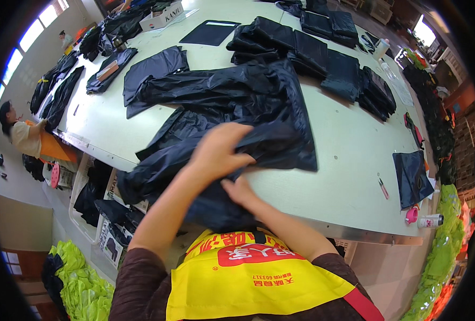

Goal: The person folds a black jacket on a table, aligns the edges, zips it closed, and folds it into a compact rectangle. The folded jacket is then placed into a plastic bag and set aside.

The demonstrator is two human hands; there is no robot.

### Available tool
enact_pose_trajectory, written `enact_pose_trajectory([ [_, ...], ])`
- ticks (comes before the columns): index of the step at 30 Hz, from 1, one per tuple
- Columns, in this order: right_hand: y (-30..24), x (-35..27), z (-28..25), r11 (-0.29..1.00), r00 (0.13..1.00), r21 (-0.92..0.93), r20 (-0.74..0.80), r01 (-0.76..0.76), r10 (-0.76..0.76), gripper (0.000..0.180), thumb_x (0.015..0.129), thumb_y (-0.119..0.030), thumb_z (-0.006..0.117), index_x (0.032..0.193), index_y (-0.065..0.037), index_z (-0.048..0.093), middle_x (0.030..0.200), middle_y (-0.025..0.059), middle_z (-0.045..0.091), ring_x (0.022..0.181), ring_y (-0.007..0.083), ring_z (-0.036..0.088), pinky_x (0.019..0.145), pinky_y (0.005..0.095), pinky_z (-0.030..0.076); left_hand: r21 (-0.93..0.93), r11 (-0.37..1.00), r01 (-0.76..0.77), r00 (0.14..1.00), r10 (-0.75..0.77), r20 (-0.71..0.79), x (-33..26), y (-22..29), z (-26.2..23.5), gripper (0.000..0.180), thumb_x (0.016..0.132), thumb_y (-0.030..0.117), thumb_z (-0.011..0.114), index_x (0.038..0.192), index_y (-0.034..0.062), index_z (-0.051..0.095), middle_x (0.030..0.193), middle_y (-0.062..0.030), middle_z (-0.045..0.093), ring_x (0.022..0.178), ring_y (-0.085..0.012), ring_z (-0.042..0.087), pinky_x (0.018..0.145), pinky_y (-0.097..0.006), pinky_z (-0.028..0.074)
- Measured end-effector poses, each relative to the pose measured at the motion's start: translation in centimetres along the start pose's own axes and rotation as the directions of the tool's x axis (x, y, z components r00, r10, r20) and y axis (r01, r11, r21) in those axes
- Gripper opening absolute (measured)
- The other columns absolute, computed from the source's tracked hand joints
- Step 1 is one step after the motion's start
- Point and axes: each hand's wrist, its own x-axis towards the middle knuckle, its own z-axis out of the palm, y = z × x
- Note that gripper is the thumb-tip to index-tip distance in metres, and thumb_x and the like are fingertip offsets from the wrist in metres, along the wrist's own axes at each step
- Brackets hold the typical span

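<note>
A black garment (280, 109) of thin, shiny fabric lies crumpled across the near part of the table, one part hanging over the front edge toward me. My left hand (221, 147) is on top of it, thumb spread from the fingers, with a bunched fold between them. Lower and to the right, my right hand (240, 192) grips the fabric near the table edge; some of its fingers are hidden and slightly blurred. Under the garment's far left end sits a folded black garment (157, 67).
Stacks of folded black garments (339, 75) stand behind and to the right. A dark pouch (409, 179), a pen (383, 188) and a bottle (430, 220) lie at the right end of the pale table (350, 160). A person (31, 134) works at the far left; a white crate (85, 214) sits below.
</note>
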Motion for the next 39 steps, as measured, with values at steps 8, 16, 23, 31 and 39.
enact_pose_trajectory([
  [8, -17.0, -5.4, -2.2, 0.737, 0.314, -0.101, 0.936, 0.669, -0.157, 0.025, 0.084, -0.024, 0.053, 0.097, -0.006, 0.065, 0.091, 0.0149, 0.067, 0.082, 0.0309, 0.064, 0.072, 0.041, 0.05, 0.228, 0.971, -0.078, 0.898, -0.031, 0.44, -14.3, -8.8, 4.6, 0.033, 0.075, 0.023, 0.067, 0.104, 0.0127, 0.057, 0.083, -0.0061, 0.057, 0.076, -0.0246, 0.06, 0.063, -0.037, 0.048],
  [16, -15.6, 16.0, -3.9, -0.247, 0.657, -0.871, 0.484, 0.425, -0.577, 0.04, 0.087, -0.019, 0.044, 0.127, -0.014, 0.046, 0.131, 0.0148, 0.044, 0.121, 0.0292, 0.042, 0.092, 0.045, 0.04, 0.196, 0.978, -0.072, 0.96, 0.014, 0.281, -23.9, -5.0, -11.2, 0.033, 0.069, 0.021, 0.07, 0.1, 0.0163, 0.063, 0.07, -0.0027, 0.048, 0.055, -0.0204, 0.055, 0.048, -0.03, 0.044],
  [23, -10.1, 24.6, 6.3, -0.443, 0.197, -0.331, 0.926, 0.833, -0.322, 0.032, 0.089, -0.023, 0.042, 0.118, -0.02, 0.054, 0.146, 0.0078, 0.032, 0.137, 0.0288, 0.022, 0.107, 0.0497, 0.023, 0.206, 0.972, 0.11, 0.942, -0.036, -0.335, -32.9, -2.7, -21.6, 0.022, 0.07, 0.023, 0.067, 0.089, 0.0109, 0.07, 0.07, -0.0044, 0.056, 0.055, -0.0211, 0.054, 0.05, -0.033, 0.041],
  [31, -17.5, 4.3, 0.1, 0.564, 0.542, -0.29, 0.764, 0.773, -0.351, 0.017, 0.093, -0.018, 0.046, 0.089, -0.003, 0.052, 0.077, 0.0207, 0.055, 0.074, 0.0393, 0.055, 0.063, 0.0464, 0.043, 0.214, 0.817, 0.535, 0.51, -0.111, -0.853, -39.1, -3.7, -29.6, 0.026, 0.076, 0.027, 0.063, 0.094, 0.0088, 0.067, 0.081, -0.01, 0.057, 0.069, -0.0277, 0.056, 0.061, -0.037, 0.043],
  [39, -34.5, -16.5, -17.2, 0.857, 0.88, -0.212, 0.036, 0.469, -0.473, 0.026, 0.09, -0.022, 0.055, 0.091, 0.004, 0.058, 0.071, 0.0023, 0.052, 0.062, 0.0103, 0.048, 0.054, 0.0235, 0.036, 0.278, 0.793, 0.543, 0.638, -0.174, -0.75, -28.5, -7.4, -36.7, 0.034, 0.079, 0.031, 0.06, 0.102, 0.0057, 0.064, 0.094, -0.0173, 0.058, 0.084, -0.0327, 0.056, 0.073, -0.041, 0.044],
])
